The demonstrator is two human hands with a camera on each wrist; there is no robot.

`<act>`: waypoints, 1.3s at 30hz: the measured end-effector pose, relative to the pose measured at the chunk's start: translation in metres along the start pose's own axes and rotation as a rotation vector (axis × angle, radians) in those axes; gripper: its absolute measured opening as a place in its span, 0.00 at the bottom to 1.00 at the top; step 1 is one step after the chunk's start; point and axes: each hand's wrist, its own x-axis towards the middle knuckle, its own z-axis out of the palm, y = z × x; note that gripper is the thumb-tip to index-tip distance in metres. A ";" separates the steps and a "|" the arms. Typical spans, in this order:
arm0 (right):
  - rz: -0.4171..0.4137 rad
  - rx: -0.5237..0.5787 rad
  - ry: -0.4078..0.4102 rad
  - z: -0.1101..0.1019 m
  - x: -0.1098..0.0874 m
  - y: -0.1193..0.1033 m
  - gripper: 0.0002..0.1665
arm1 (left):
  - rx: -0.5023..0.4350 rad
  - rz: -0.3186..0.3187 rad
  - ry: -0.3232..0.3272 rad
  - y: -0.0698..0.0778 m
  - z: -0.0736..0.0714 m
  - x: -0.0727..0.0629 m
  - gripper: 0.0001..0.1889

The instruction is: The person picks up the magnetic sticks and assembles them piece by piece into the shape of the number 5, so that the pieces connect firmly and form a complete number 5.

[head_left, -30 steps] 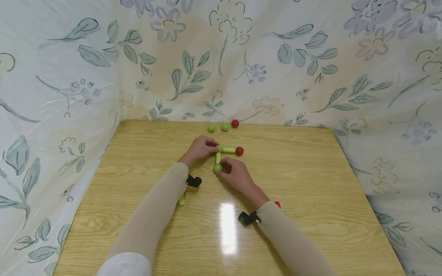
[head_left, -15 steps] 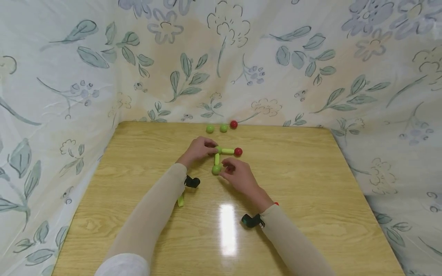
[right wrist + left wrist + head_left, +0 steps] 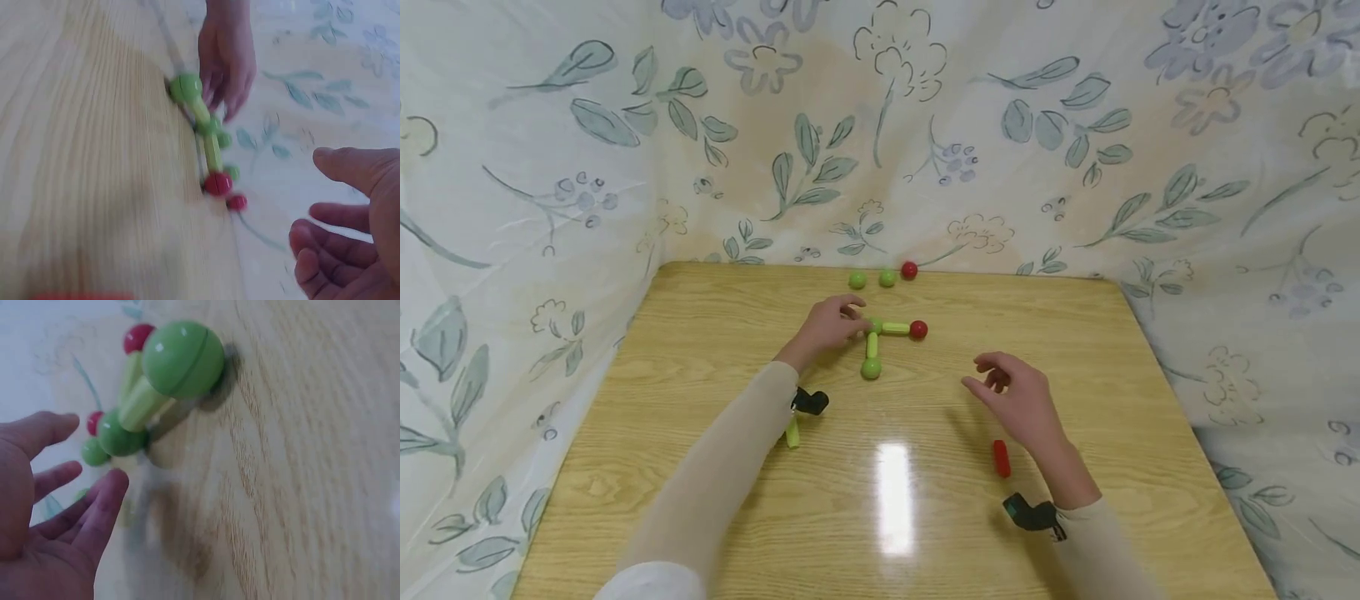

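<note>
On the table lies an L-shaped piece of balls and short rods. Its corner is a green ball [image 3: 876, 326]; one yellow-green rod [image 3: 896, 329] runs right to a red ball [image 3: 918, 330]. A second yellow-green rod [image 3: 872, 345] runs toward the person, ending in another green ball [image 3: 183, 359]. My left hand [image 3: 831, 323] is beside the corner ball, and the left wrist view shows its thumb and fingers spread with nothing between them. Off to the right, my right hand [image 3: 1018, 400] hovers above the table, fingers loosely bent and holding nothing.
A red rod [image 3: 1002, 458] lies below the right hand, by its wrist camera. Another yellow-green rod [image 3: 793, 433] pokes out from beneath the left forearm. Along the back edge sit two loose green balls [image 3: 857, 280] and a red ball [image 3: 909, 270], in front of floral cloth.
My right hand has let go of the near green ball and swung away to the right, uncovering the red rod. The left hand has eased slightly back from the corner ball.
</note>
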 end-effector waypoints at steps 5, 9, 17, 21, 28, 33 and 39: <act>0.093 -0.112 -0.007 -0.022 -0.032 0.021 0.24 | 0.025 0.055 0.026 0.001 -0.002 -0.025 0.22; 0.185 -0.157 -0.096 -0.029 -0.055 0.032 0.28 | 0.020 0.099 -0.007 -0.001 0.007 -0.045 0.20; 0.302 -0.189 -0.238 -0.015 -0.085 0.046 0.23 | -0.014 0.112 -0.046 -0.002 0.028 -0.063 0.23; 0.282 -0.180 -0.216 -0.008 -0.088 0.045 0.16 | 0.025 0.144 -0.049 -0.001 0.034 -0.063 0.21; 0.125 -0.235 -0.152 0.002 -0.081 0.043 0.11 | 0.037 0.148 -0.048 -0.003 0.040 -0.066 0.18; 0.012 -0.266 -0.120 0.011 -0.067 0.047 0.12 | 0.049 0.150 -0.033 -0.004 0.041 -0.065 0.14; -0.073 -0.229 -0.135 0.026 -0.041 0.046 0.14 | 0.062 0.150 -0.026 -0.005 0.040 -0.065 0.15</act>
